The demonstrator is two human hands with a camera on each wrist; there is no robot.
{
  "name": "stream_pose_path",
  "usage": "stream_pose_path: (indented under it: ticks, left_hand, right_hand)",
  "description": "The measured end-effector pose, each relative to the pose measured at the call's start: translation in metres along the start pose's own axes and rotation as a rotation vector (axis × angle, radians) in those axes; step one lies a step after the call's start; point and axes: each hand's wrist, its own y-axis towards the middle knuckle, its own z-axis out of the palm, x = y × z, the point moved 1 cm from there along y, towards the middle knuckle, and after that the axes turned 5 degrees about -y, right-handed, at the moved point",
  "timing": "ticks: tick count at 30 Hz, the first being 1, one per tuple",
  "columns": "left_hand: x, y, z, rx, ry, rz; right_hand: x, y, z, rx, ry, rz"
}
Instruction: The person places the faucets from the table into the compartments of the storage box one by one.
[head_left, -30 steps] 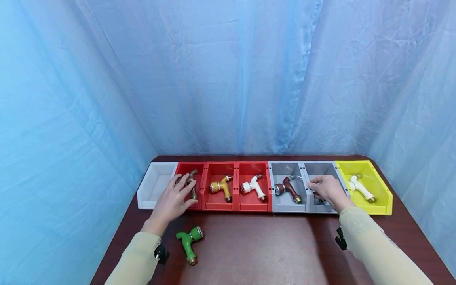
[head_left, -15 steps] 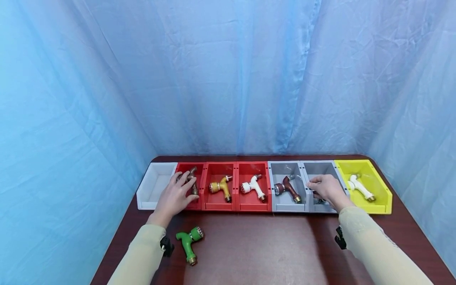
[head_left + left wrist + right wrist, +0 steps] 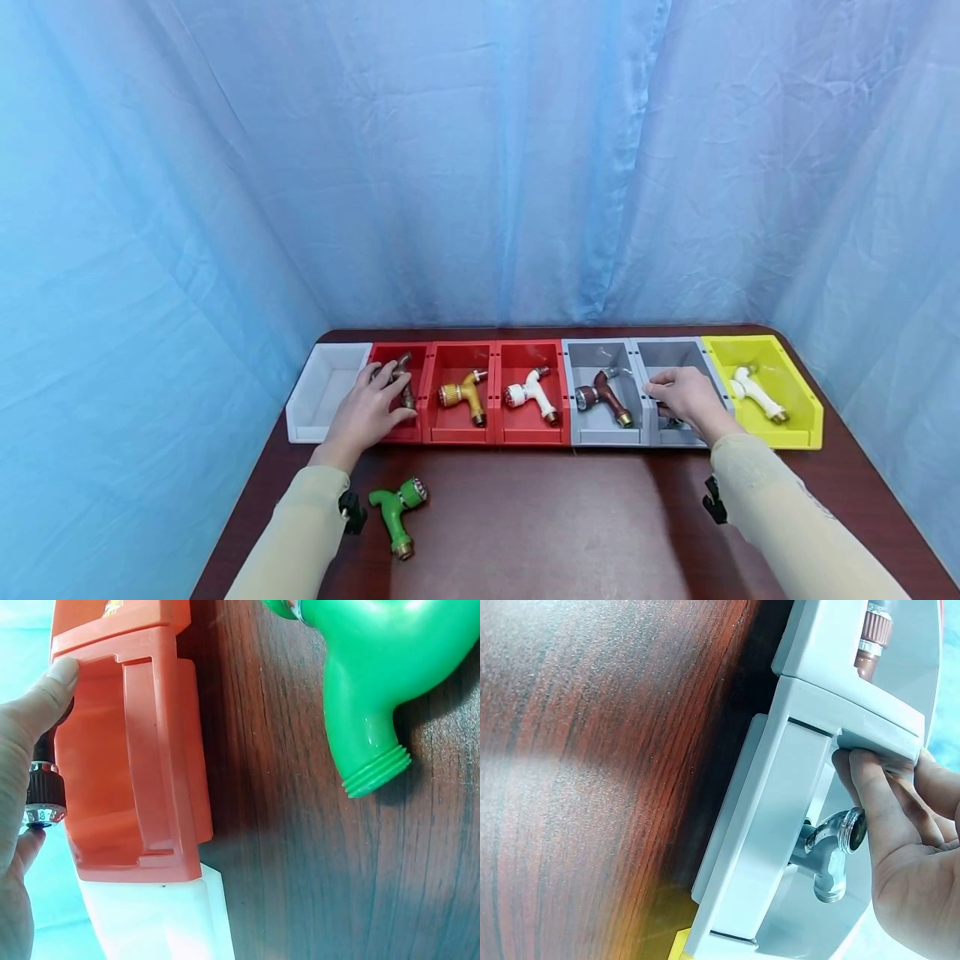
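In the head view my left hand [image 3: 363,414] reaches over the leftmost red bin [image 3: 385,347], its fingers spread above a dark bronze faucet [image 3: 405,392]. The thumb tip lies right at the bin's wall in the left wrist view, beside the faucet's dark ribbed knob [image 3: 46,791]. My right hand [image 3: 686,398] pinches the dividing wall of the right-hand grey bin [image 3: 761,832], thumb on one side and fingers inside. A chrome faucet [image 3: 829,855] lies in that bin below the fingers. A green faucet [image 3: 393,512] lies on the table near my left wrist.
A white bin [image 3: 324,392] stands at the row's left end, a yellow bin [image 3: 798,375] at its right. Yellow [image 3: 468,396], white [image 3: 535,396] and maroon [image 3: 606,398] faucets lie in bins between my hands. Blue curtains [image 3: 480,167] hang behind the table [image 3: 540,517].
Over the last second my left hand shifts slightly to the right and settles over the leftmost red bin. My right hand stays on the grey bin's wall.
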Motion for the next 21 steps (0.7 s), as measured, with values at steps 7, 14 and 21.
stream_pose_path:
  ticks: [7, 14, 21]
  left_hand:
    - [0.002, -0.005, 0.001, 0.06, -0.028, -0.006]
    - [0.004, -0.017, -0.001, 0.078, -0.037, 0.011]
    - [0.004, -0.034, -0.003, 0.021, -0.011, 0.066]
  right_hand:
    - [0.002, 0.0, 0.0, 0.002, -0.001, 0.003]
    - [0.001, -0.001, 0.0, -0.004, 0.001, -0.015]
    - [0.0, -0.002, 0.0, -0.002, 0.006, -0.025]
